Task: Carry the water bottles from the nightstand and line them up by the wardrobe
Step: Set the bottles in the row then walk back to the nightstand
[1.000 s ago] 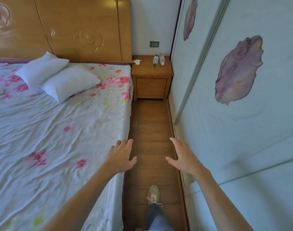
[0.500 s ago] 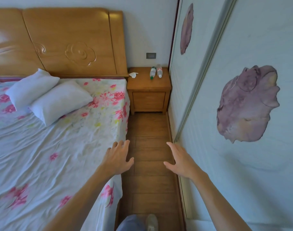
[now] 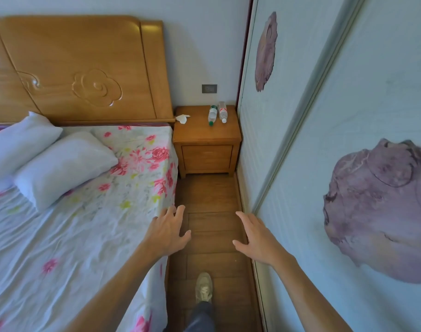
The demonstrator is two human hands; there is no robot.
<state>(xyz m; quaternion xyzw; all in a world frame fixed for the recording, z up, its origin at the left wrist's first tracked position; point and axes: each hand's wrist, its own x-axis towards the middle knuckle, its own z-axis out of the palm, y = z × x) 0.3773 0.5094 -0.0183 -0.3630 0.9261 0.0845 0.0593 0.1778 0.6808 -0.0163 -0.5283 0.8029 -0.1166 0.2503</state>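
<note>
Two clear plastic water bottles lie side by side on the wooden nightstand (image 3: 199, 135) at the end of the aisle: one with a green cap (image 3: 212, 115) and one with a white cap and red label (image 3: 222, 112). The wardrobe (image 3: 336, 140), pale blue with purple flower prints, runs along the right side. My left hand (image 3: 167, 232) and my right hand (image 3: 256, 238) are held out over the floor with fingers spread, holding nothing, well short of the nightstand.
A bed with a floral sheet (image 3: 72, 224) and two white pillows (image 3: 63, 164) fills the left. A narrow strip of wood floor (image 3: 211, 200) leads to the nightstand. A crumpled tissue (image 3: 182, 118) lies on the nightstand's left. My shoe (image 3: 204, 287) is on the floor.
I have walked forward down the aisle; the nightstand and bottles are nearer and larger. Both hands stay open and outstretched. A foot has stepped forward into view.
</note>
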